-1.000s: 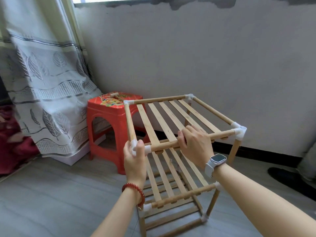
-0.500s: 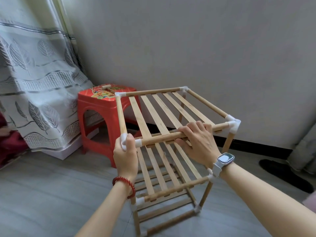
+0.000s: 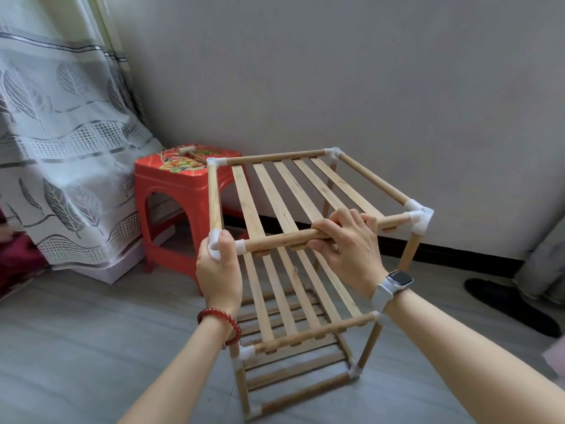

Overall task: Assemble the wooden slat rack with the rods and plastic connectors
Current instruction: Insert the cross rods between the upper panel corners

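Grey floorboards and a plain wall are framing the corner where we are working, with the rack standing upright on the floor just in front of us. We are judging the job as nearly finished: three slatted tiers are sitting in their rods, and white connectors are showing at every corner we can see (the far lower corners are hidden behind slats). Our left hand is wrapping its fingers closed around the near-left top connector, while our right hand is curling its fingers over the near top rod, thumb underneath. What is left, we are guessing, is pressing the joints tight and checking for wobble. Room is tightening on the left, where a red stool carrying a small mallet is standing just beside the rack, with a curtain beyond it. The wall is lying close behind, and a dark shoe is resting on the floor to the right.
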